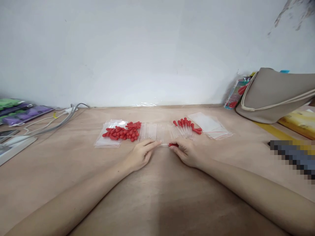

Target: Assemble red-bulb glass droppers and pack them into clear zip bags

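Note:
Between my hands lies a thin clear dropper tube (164, 144), held level above the table. My left hand (142, 154) pinches its left end. A red rubber bulb (173, 145) sits at the tube's right end, in the closed fingers of my right hand (185, 152); how far the tube goes into it is hidden. Beyond my left hand is a pile of loose red bulbs (123, 132) on clear plastic bags (103, 142). Beside the pile lies a row of bare clear tubes (150, 131). Past my right hand, several tubes with red bulbs (184, 126) lie side by side.
Flat zip bags (209, 124) lie at the back right. Farther right are a grey drawstring bag (278, 95), a yellow package (300, 123) and a blurred dark object (292, 159). Grey cables (66, 118), a white power strip (17, 149) and purple-green packs (27, 113) are at left.

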